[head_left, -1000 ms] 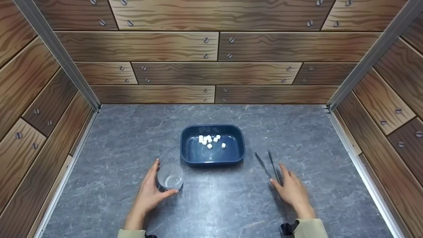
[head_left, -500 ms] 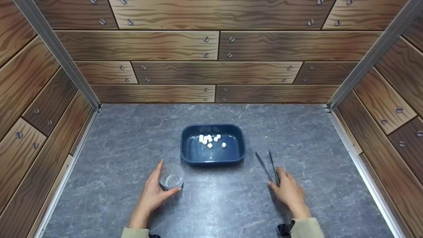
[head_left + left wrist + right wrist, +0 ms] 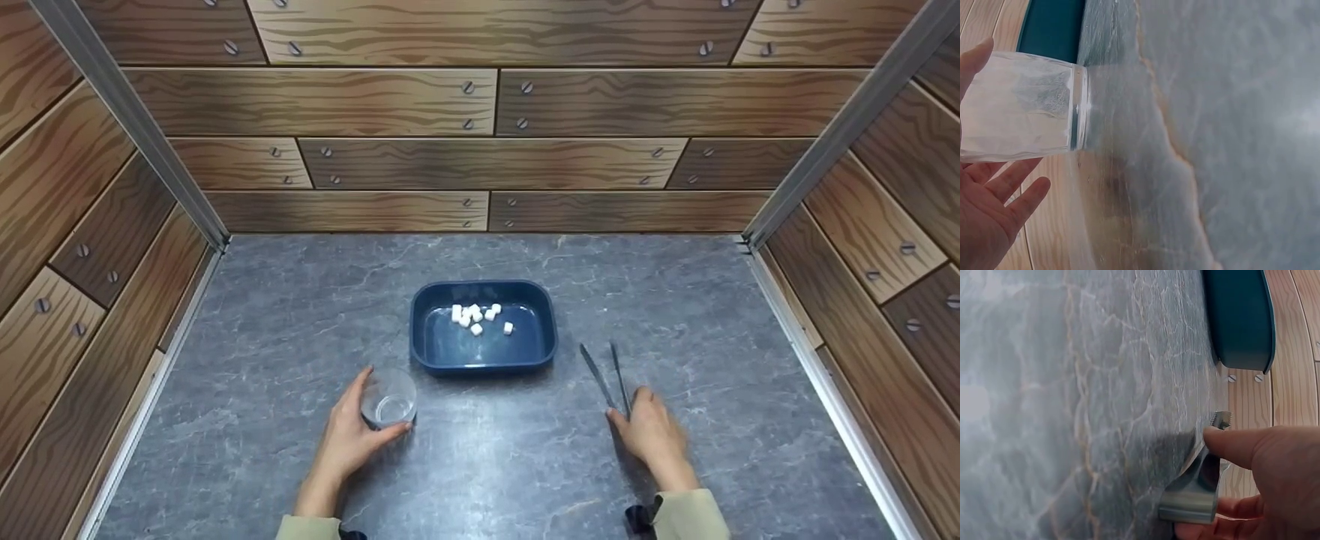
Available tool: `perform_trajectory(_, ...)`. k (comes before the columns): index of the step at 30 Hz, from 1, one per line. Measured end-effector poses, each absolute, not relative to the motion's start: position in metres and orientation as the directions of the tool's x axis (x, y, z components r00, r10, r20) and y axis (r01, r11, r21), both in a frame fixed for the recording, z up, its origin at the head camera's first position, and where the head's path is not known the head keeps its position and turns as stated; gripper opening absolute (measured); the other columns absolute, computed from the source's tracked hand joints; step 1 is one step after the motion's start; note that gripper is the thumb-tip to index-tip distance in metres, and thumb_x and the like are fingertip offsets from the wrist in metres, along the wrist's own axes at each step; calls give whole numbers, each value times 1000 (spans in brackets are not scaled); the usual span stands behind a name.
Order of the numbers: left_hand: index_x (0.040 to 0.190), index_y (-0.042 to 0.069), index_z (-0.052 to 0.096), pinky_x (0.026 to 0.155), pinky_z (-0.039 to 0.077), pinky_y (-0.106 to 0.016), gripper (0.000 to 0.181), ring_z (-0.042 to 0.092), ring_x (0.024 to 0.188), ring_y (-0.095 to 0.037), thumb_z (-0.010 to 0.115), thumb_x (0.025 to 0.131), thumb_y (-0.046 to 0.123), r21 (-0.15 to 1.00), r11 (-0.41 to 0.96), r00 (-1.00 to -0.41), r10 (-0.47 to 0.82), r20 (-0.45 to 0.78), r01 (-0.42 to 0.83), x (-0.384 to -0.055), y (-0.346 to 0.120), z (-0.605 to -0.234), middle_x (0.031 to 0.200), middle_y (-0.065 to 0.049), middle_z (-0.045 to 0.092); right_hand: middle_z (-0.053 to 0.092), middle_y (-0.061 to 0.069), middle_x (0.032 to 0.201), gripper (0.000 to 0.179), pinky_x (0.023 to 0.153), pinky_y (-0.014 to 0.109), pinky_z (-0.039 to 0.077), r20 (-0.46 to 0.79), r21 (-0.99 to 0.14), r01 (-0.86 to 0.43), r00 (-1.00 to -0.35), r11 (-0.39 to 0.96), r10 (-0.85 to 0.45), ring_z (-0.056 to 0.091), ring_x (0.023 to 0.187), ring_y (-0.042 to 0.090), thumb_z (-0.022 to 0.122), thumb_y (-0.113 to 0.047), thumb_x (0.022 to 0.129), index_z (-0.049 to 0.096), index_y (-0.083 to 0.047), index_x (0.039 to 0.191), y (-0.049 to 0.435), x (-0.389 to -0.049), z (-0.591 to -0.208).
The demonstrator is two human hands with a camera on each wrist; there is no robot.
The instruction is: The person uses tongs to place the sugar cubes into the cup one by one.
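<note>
My left hand curves round a clear glass standing on the table, with the thumb on its near side and fingers at its left. In the left wrist view, some fingertips lie beside the glass, and their contact is unclear. On the right, my right hand holds metal tongs between thumb and fingers. The tongs lie low over the table, arms apart, tips pointing away from me. The right wrist view shows the thumb on the tongs near their serrated tips, with other fingers partly hidden behind.
A dark blue rectangular dish stands between and beyond the hands. Several small white cubes lie in it, mostly towards its back left. Wood-patterned walls close off the back and both sides of the grey marbled table.
My left hand has shifted slightly right, closer round the glass. The right hand has moved a little left and closed in on the tongs. Dish and cubes have stayed put.
</note>
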State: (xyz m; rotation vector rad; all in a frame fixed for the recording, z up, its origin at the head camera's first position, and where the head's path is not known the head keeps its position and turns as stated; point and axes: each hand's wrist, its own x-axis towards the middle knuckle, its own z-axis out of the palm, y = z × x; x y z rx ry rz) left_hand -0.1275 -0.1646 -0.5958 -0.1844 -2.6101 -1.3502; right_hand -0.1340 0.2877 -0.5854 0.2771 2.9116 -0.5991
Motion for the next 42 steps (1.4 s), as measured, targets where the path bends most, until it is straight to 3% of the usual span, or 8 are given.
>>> perform_trajectory(7,143,-3,43,101,41,-53,106,54,119,-38,94,60,38,793,583,-978,5,211,174,-128,-165,-594,133,-21,56,52,25,100,50,59,55,47,-198,-346,205,-970,916,143,58,74,41,63,-33,96,46,10,113,285,-136,-586)
perform_trajectory(13,142,-2,43,103,40,-53,104,53,121,-39,94,60,37,792,593,-983,-1,183,147,-131,-165,-593,133,-20,56,50,30,111,53,62,57,48,-232,-323,207,-963,924,134,58,79,44,59,-32,98,45,15,120,285,-136,-586)
perform_trajectory(19,142,-3,42,105,38,-53,105,49,125,-41,93,61,38,785,601,-982,-1,190,151,-134,-163,-593,137,-23,52,49,31,114,49,59,53,49,-237,-325,191,-965,926,116,58,76,40,58,-30,99,48,15,117,286,-135,-586)
perform_trajectory(32,140,-2,43,102,40,-54,99,50,123,-41,93,64,35,815,570,-987,-40,158,107,-138,-156,-592,134,-23,53,56,22,91,35,60,55,49,-225,-384,207,-966,900,126,60,78,43,56,-25,99,50,10,103,293,-134,-576)
perform_trajectory(42,142,-7,35,104,37,-54,99,46,126,-43,91,67,26,844,535,-994,-61,94,48,-142,-152,-592,136,-26,49,59,26,84,35,63,56,48,-256,-447,243,-957,861,137,62,79,47,49,-17,101,39,15,113,296,-133,-568)
